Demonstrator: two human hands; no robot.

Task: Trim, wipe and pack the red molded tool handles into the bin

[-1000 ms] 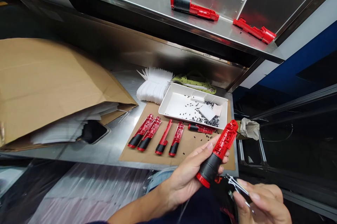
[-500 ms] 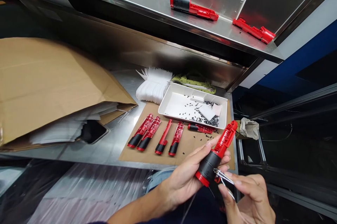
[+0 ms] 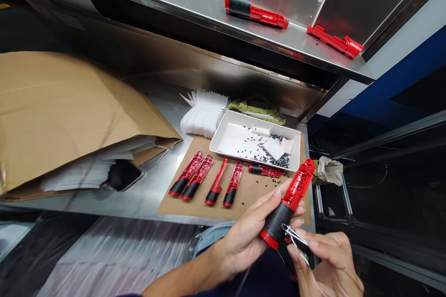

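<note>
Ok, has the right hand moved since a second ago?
Yes. Judged against the white tray, the right hand has shifted left in the picture, bringing its silver clippers up to the held red-and-black part.

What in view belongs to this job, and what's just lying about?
Likely the job:
red-and-black elongated plastic part in left hand
silver metal clippers in right hand
similar parts on brown cardboard

Apparently lying about:
yellow-green dotted fabric
crumpled pale bag

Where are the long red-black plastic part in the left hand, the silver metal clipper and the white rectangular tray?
Long red-black plastic part (image 3: 283, 212): head view, black sleeve.
Silver metal clipper (image 3: 294, 234): head view, upper arm.
White rectangular tray (image 3: 230, 135): head view, bare floor.
</note>
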